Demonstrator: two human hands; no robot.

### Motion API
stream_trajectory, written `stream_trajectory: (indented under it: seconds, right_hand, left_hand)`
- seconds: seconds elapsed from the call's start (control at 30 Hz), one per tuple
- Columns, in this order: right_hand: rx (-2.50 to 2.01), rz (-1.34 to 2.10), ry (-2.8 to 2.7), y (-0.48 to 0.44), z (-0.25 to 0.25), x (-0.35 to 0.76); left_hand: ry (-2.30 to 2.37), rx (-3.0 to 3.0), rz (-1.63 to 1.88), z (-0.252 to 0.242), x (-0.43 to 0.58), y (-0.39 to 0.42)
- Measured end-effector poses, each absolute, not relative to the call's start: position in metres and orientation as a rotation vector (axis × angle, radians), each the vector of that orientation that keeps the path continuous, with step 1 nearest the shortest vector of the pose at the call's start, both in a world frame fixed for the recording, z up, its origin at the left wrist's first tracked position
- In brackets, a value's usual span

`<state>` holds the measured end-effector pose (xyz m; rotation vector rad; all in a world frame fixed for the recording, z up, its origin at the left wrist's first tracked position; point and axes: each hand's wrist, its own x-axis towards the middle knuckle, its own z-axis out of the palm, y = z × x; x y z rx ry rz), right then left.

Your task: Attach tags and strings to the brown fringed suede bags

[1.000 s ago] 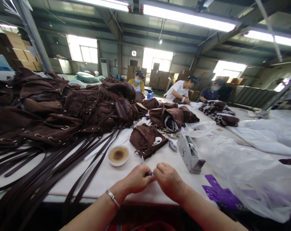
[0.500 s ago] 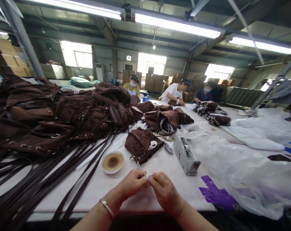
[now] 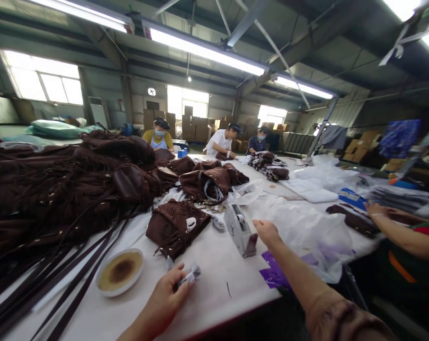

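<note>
Left hand (image 3: 165, 299) fingers pinched on small wrapped piece (image 3: 192, 274) — right hand (image 3: 267, 231) loose, empty, beside tape dispenser (image 3: 237, 230).

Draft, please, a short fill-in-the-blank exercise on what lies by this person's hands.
The left hand pinches a small wrapped piece, and the right hand hovers by the grey ____ dispenser. The round white dish lies to the ____ of the left hand. The fringed bag beyond the dish is ____ in colour.
Missing words: tape, left, brown.
</note>
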<state>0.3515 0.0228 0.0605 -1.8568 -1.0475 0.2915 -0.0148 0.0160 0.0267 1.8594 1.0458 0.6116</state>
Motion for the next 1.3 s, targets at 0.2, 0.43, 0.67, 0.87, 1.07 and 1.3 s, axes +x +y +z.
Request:
stream_trajectory:
  seconds: [0.2,0.43,0.67,0.87,1.07,1.3]
  right_hand:
    - [-1.883,0.821,-0.715,0.03,0.04,0.366]
    - [-1.7,0.615,-0.839,-0.001,0.039,0.363]
    - [-1.619,0.834,-0.676,-0.027,0.017,0.344]
    - [-1.83,0.729,-0.762,-0.02,0.005,0.347]
    - [-1.66,1.041,-1.132,-0.045,0.017,0.276]
    - [-1.504,1.144,-1.287,-0.035,0.04,0.165]
  left_hand:
    - [1.042,1.882,0.615,0.026,-0.012,0.015]
    - [1.067,1.856,0.632,0.031,-0.015,0.013]
    - [1.048,1.861,0.602,0.026,-0.014,0.017]
    - [1.048,1.839,0.651,0.024,-0.014,0.016]
    - [1.065,1.846,0.734,0.025,-0.01,0.007]
    - [1.071,2.059,0.965,0.016,-0.002,-0.001]
